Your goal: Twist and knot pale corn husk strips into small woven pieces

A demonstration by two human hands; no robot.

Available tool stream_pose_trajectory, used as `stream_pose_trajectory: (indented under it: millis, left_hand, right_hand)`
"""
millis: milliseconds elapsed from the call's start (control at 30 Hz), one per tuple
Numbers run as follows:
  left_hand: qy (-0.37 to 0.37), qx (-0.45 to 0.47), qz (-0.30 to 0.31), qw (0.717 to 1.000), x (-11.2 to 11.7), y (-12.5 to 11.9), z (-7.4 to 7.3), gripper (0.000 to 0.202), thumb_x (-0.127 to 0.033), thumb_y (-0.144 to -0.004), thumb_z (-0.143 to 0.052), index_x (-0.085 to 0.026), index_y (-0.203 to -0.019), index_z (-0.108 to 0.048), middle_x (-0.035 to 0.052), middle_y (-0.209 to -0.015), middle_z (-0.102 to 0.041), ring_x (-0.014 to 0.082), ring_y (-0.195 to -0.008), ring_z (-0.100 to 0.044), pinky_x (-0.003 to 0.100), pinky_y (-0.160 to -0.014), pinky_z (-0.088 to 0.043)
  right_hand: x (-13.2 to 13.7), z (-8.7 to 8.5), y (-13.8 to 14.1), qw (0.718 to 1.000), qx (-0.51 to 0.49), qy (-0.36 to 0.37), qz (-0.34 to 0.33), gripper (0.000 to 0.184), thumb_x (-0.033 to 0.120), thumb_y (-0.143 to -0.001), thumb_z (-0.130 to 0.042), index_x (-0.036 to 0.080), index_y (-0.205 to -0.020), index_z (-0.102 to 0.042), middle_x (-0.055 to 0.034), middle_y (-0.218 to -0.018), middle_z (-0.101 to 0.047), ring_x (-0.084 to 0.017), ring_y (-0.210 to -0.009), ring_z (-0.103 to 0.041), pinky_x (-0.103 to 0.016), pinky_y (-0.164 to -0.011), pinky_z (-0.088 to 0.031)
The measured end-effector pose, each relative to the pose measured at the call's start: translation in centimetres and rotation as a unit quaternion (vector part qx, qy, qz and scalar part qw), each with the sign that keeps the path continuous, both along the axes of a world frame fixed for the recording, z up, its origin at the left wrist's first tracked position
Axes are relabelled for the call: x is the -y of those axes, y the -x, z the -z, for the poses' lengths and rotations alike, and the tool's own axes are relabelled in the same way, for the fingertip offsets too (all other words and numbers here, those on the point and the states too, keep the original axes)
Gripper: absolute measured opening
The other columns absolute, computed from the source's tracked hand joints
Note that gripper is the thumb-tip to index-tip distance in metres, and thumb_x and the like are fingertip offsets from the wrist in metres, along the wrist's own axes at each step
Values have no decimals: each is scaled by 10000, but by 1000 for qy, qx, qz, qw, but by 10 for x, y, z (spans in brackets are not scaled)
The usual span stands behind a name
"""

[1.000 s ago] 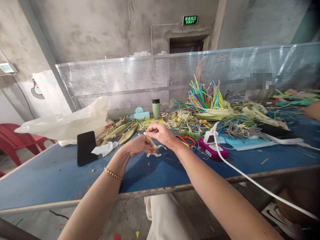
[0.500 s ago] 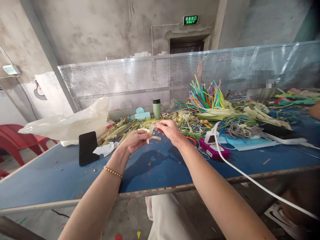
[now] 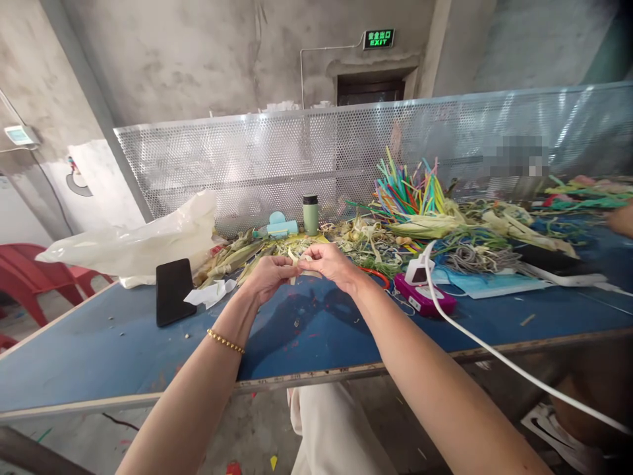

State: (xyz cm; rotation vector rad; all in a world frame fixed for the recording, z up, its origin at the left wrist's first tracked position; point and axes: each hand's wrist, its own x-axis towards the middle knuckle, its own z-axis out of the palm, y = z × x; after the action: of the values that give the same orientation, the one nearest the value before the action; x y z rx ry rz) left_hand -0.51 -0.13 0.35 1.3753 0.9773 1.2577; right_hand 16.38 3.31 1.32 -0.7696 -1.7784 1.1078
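Note:
My left hand [image 3: 267,276] and my right hand [image 3: 329,264] meet above the blue table [image 3: 99,356], fingers pinched together on a thin pale strip of corn husk [image 3: 302,264]. A gold bracelet [image 3: 225,342] sits on my left wrist. Just behind my hands lies a pile of green and yellow husks [image 3: 242,254]. A crumpled white scrap [image 3: 210,293] rests to the left of my left hand.
A black phone [image 3: 173,290] lies left of the hands, a white plastic bag [image 3: 138,244] behind it. A pink device [image 3: 425,298] with a white cable [image 3: 494,356] sits right. Coloured strips [image 3: 410,188], a green bottle [image 3: 310,215] and a perforated metal screen [image 3: 247,165] stand at the back.
My hands lifted slightly and moved away from me, then drew close together again on the husk strip. The dangling curl of strip below them is no longer seen.

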Motion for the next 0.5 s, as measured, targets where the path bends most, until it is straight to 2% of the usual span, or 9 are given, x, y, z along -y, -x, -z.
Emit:
stream_pose_trajectory:
  millis: [100, 300, 500]
  left_hand:
    - [-17, -18, 3, 1000, 1, 1, -1, 348, -310, -487, -902, -130, -592, -622, -23, -566, -543, 81, -547, -474, 256, -554, -346]
    - [-10, -23, 19, 999, 5, 1, -4, 373, -319, -479, -914, -136, -566, -601, -23, -559, -539, 83, -549, -474, 256, -563, -339]
    - [-23, -46, 35, 998, 7, 2, -6, 335, -323, -513, -895, -135, -567, -623, -6, -574, -561, 89, -550, -476, 263, -562, -349]
  right_hand:
    - [0, -2, -4, 999, 14, 18, -25, 343, 405, -602, -828, 141, -679, -623, 12, -607, -607, -97, -554, -506, -223, -508, -356]
    - [-3, 0, -8, 998, 50, -8, -32, 251, 340, -656, -782, 139, -701, -638, 12, -619, -618, -95, -557, -508, -226, -531, -360]
    - [-6, 1, -11, 995, 68, -14, -67, 208, 301, -671, -755, 136, -740, -648, 10, -633, -619, -101, -577, -517, -230, -550, -370]
